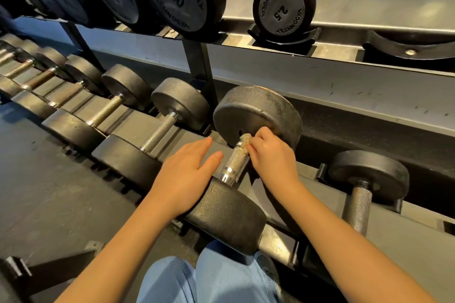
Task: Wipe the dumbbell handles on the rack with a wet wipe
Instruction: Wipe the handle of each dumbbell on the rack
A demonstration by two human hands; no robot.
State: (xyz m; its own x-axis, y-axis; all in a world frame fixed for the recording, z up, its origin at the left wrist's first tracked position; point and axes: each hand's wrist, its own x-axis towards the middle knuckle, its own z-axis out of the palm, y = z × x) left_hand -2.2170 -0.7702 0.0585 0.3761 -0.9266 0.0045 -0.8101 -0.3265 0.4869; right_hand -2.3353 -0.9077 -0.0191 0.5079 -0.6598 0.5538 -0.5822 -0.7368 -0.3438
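Right hand [269,157] pinches a soft, limp wet wipe [245,144] against the knurled dumbbell handle [235,161], which lies between both hands. Left hand [188,176] flat, fingers straight, holding nothing. Handle judged rigid, grippy, heavy; wrap wipe around mid-shaft

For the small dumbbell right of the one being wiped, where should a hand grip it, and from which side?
Grip the small dumbbell by its knurled handle, coming from above with fingers wrapped across the bar. The handle lies bare, pointing toward the person; its round head looks too wide and smooth to hold. The right hand, pinching the wet wipe, is nearest.
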